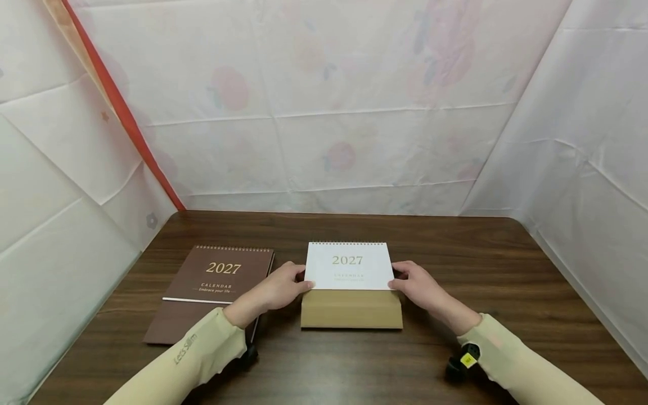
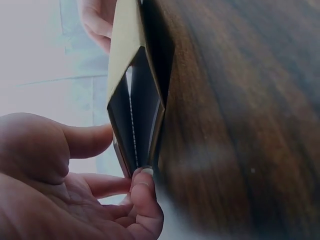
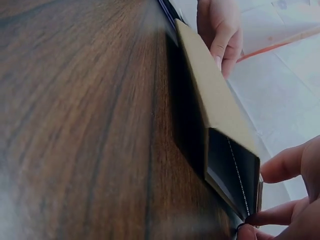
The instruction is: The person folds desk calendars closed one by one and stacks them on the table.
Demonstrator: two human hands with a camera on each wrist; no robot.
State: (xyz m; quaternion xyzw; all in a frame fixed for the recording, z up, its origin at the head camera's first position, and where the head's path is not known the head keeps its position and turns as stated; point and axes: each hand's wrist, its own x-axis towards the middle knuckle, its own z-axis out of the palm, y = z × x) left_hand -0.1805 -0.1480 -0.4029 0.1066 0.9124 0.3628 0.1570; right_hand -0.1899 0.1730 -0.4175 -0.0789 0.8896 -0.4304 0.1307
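Note:
A small desk calendar with a white cover point(image 1: 349, 270) marked 2027 stands mid-table on its tan stand point(image 1: 351, 310), propped at a slant. My left hand point(image 1: 280, 287) holds its left side, thumb on the front edge of the cover and fingers behind. On the opposite side my right hand point(image 1: 420, 288) grips it the same way. Both wrist views look into the stand's hollow end, a folded tan board point(image 2: 127, 45) with a dark inside. There the fingertips of the left hand point(image 2: 45, 170) and of the right hand point(image 3: 305, 192) pinch at the top corners.
A larger brown 2027 calendar point(image 1: 212, 281) with a white band across it stands left of the left hand, close by the forearm. The wooden table point(image 1: 349, 371) ends at white patterned cloth point(image 1: 283, 157) behind and at both sides.

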